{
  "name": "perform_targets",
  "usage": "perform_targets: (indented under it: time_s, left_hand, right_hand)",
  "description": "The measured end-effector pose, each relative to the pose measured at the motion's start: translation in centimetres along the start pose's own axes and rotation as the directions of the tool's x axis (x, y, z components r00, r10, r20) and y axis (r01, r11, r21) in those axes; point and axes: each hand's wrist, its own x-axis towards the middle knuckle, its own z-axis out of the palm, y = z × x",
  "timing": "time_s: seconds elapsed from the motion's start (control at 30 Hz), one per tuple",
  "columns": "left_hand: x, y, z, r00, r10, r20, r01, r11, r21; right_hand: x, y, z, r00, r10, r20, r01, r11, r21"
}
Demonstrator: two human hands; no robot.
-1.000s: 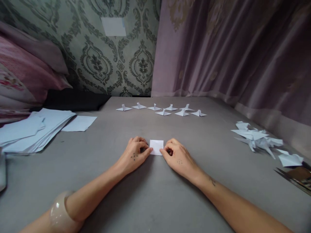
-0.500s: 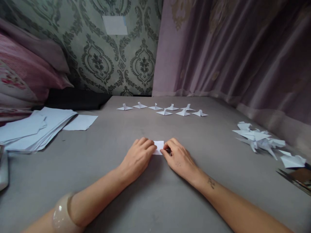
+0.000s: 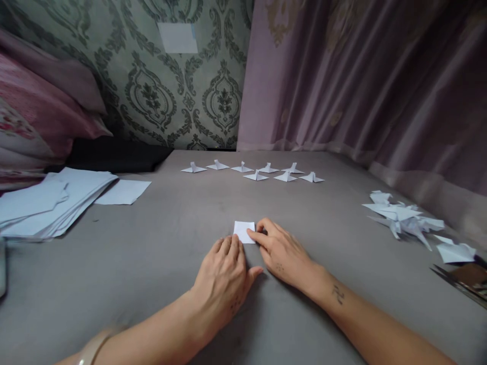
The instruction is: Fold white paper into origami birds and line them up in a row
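Observation:
A small white paper square [image 3: 243, 229] lies flat on the grey surface in front of me. My left hand [image 3: 226, 268] rests palm down at its lower left edge, fingers stretched out together and thumb spread to the right. The left fingertips touch the paper's near corner. My right hand [image 3: 279, 248] is on the paper's right side, with its index finger extended and pressing on the sheet. The other right fingers curl under and are partly hidden.
Several folded paper pieces [image 3: 287, 176] stand in rows at the back. At the right lie a pile of folded paper shapes [image 3: 403, 215] and scissors [image 3: 456, 284]. A stack of white sheets [image 3: 76, 197] sits at the left near a black cloth [image 3: 117, 154]. A curtain [image 3: 304, 86] hangs behind.
My left hand has slid down off the paper's left part, its fingers straightening and thumb spreading, so more of the square shows. My right index finger has stretched onto the paper.

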Motion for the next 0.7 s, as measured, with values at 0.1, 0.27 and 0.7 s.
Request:
perform_targets:
  time_s: [0.1,0.27,0.7]
  left_hand:
    - [0.3,0.0,-0.7,0.999,0.016,0.044,-0.018,0.999,0.051]
    - [0.6,0.2,-1.2,0.996,0.026,0.081,-0.035,0.993,0.114]
    - [0.9,-0.6,-1.2,0.995,-0.005,0.102,0.020,0.990,-0.137]
  right_hand:
    - [0.0,0.1,-0.4,0.998,0.056,0.021,-0.056,0.998,-0.018]
    - [0.1,0.3,-0.6,0.998,0.068,0.010,-0.068,0.998,-0.003]
    - [1.5,1.9,0.7,0.991,0.016,-0.132,0.008,0.984,0.177]
